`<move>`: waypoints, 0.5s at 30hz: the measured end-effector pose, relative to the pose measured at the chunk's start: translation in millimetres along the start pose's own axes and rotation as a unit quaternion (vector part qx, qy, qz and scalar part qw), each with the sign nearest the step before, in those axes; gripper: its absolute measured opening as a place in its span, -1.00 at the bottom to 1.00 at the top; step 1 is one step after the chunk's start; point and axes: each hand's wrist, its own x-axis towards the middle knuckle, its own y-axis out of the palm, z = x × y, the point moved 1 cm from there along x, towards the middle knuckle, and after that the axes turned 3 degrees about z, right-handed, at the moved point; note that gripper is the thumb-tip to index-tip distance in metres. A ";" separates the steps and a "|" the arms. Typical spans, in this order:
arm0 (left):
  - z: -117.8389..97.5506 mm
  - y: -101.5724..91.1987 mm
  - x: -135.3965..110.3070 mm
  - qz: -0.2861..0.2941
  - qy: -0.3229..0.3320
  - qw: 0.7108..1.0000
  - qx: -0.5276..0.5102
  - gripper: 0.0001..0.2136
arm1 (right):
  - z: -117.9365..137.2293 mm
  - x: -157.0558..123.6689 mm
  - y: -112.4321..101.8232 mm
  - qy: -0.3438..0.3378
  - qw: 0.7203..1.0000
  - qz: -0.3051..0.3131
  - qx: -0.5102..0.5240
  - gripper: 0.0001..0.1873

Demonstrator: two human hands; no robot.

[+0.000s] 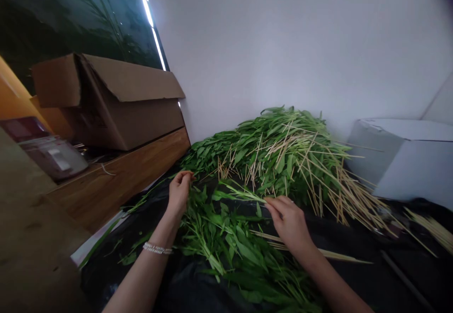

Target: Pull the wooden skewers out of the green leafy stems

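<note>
My right hand pinches the cut end of a green leafy stalk, whose leaves point left. Closed too, with thumb and fingertips together, my left hand is above the left end of a loose heap of leafy greens. What its fingers hold, if anything, I cannot make out. This heap lies on black plastic sheeting in front of me. Several thin wooden sticks lie beneath my right forearm.
Behind my hands, a large pile of bundled greens with many thin sticks rests against the white wall. A white box stands right. To the left, an open cardboard box and a clear plastic container sit on a wooden ledge.
</note>
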 end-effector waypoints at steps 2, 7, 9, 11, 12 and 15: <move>-11.5 0.3 -6.5 0.042 0.022 0.999 -0.026 -0.79 | 0.5 -0.2 1.5 -0.003 1.000 0.002 0.002 -0.77; -40.4 11.1 -37.9 0.162 0.137 0.974 0.076 -0.83 | 3.4 -0.8 1.8 -0.002 1.000 -0.012 0.005 -0.77; -43.6 14.9 -46.9 0.244 0.192 0.940 0.143 -0.88 | 4.1 -0.7 1.0 -0.006 1.000 -0.011 0.005 -0.77; -40.6 17.7 -52.1 0.310 0.247 0.896 0.202 -0.86 | 4.9 -0.8 0.5 -0.014 1.000 -0.009 0.003 -0.76; -37.5 18.7 -53.4 0.325 0.271 0.876 0.230 -0.84 | 5.3 -1.0 0.6 -0.019 1.000 -0.008 0.001 -0.76; -26.8 21.6 -54.6 0.322 0.321 0.836 0.307 -0.80 | 6.3 -1.8 1.6 -0.031 1.000 -0.002 -0.003 -0.76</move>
